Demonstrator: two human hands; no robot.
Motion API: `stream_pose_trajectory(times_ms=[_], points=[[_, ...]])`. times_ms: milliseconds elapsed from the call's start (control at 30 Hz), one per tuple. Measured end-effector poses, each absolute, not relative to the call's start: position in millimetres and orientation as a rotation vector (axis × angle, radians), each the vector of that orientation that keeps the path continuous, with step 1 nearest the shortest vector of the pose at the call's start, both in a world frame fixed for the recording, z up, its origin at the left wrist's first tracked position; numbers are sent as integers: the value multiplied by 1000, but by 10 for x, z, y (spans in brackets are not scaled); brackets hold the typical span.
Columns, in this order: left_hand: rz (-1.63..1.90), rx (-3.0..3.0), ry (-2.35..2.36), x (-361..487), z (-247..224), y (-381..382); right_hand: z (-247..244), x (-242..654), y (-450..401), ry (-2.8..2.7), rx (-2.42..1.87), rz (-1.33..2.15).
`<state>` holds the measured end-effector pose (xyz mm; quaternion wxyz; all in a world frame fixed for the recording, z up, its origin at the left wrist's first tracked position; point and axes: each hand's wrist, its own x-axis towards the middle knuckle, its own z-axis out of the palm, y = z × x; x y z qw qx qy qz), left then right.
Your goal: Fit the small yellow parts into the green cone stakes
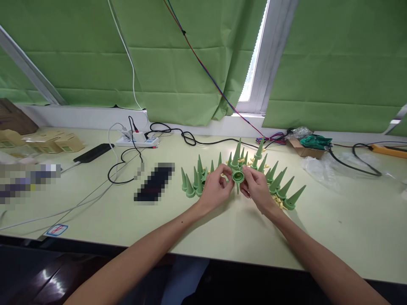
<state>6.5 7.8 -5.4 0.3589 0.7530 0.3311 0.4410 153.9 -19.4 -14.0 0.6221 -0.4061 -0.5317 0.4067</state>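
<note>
Between my two hands is a green plastic spike piece [238, 176], its round, hollow end turned toward me and a pointed tip showing below. My left hand [218, 186] pinches it from the left with bent fingers. From the other side, my right hand [257, 186] grips it with thumb and fingers. Several matching green cones [190, 186] stand points up on the table to the left, and more cones [294, 198] rise beyond and to the right. Small yellow pieces [280, 202] lie among the right-hand cones. Parts of the group are hidden behind my hands.
A blurred dark flat object [154, 182] lies left of the cones. Farther left are a white power strip [136, 140] with cables, a black slab [94, 153] and yellowish boxes [68, 142]. At the back right, a small cardboard box [307, 150] stands beside clear plastic wrap [321, 171].
</note>
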Motion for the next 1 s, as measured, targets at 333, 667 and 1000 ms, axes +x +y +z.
stream_pose_trajectory(times_ms=[333,667,1000], points=[[1121,1654,821,65,-33,107,-133,1532,-204,-1365,-924,939],[911,1572,792,77,-65,139,-131,1544,-220,-1416,-964,892],[970,1476,729,56,-18,108,-96,1542,-223,-1468,-961,933]])
